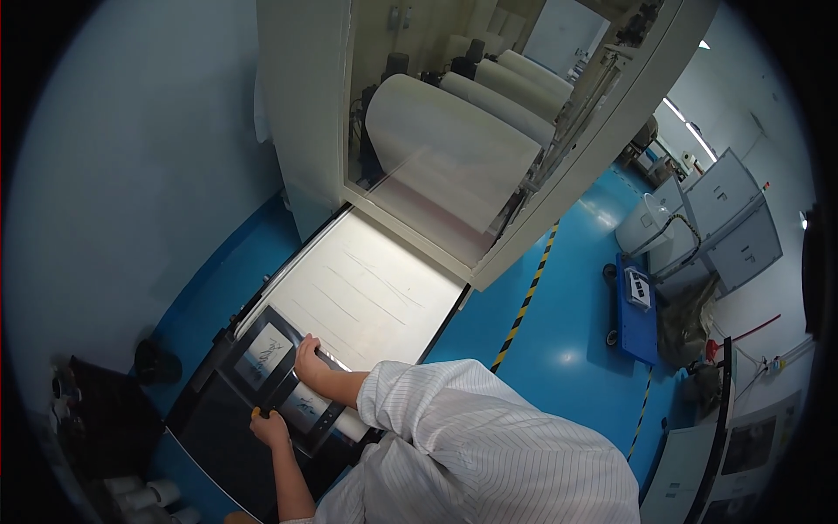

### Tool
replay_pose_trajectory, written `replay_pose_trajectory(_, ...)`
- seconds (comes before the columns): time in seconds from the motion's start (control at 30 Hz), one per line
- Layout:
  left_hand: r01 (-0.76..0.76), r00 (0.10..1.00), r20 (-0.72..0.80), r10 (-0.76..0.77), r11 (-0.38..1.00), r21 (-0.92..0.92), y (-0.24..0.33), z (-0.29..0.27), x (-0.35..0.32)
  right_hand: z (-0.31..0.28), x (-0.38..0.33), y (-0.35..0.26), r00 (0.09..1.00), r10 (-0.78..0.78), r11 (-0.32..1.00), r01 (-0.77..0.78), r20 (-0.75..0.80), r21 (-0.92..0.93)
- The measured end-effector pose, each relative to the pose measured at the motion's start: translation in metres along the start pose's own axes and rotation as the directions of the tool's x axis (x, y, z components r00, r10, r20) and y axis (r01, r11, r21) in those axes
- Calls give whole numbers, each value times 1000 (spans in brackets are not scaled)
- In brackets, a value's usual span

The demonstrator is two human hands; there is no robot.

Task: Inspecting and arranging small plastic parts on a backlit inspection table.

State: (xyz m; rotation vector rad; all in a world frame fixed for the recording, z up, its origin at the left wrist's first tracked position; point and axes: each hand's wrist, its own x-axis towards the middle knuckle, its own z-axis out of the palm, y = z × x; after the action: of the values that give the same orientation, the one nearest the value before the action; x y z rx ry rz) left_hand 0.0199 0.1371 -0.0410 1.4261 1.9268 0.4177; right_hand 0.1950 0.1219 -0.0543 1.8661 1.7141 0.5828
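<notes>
A dark flat frame (pixel 328 420) with two window-like openings lies at the near end of a white machine bed (pixel 367 279). Pale sheets (pixel 265 349) with blue and dark pictures show through the openings. My right hand (pixel 312 362) rests on the frame's far side, its fingers lying against the edge. Closer to me, my left hand (pixel 269 428) is closed around a small black-and-yellow handled tool (pixel 257 412) beside the frame's near edge. The tool's working end is too small to make out.
Ahead, a tall cream machine housing (pixel 305 113) encloses large pale rollers (pixel 454 144). A dark bin (pixel 157 361) stands left, near white rolls (pixel 144 496). On the right are a blue cart (pixel 635 327) and yellow-black floor tape (pixel 528 301).
</notes>
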Motion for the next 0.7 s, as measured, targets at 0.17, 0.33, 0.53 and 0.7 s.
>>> replay_pose_trajectory(0.17,-13,1000,-3,13,1000,17,6,-1,-6,4,6,-3,999,0,1000,0,37,8)
replay_pose_trajectory(0.33,-113,994,-7,113,993,40,7,-1,-8,14,11,-11,995,-12,999,15,103,-29)
replay_pose_trajectory(0.53,-148,989,-2,149,985,88,8,8,-13,23,13,-5,984,-57,998,58,167,-1)
replay_pose_trajectory(0.7,-177,982,-52,180,982,59,8,17,-21,31,10,2,978,-96,991,112,186,-79)
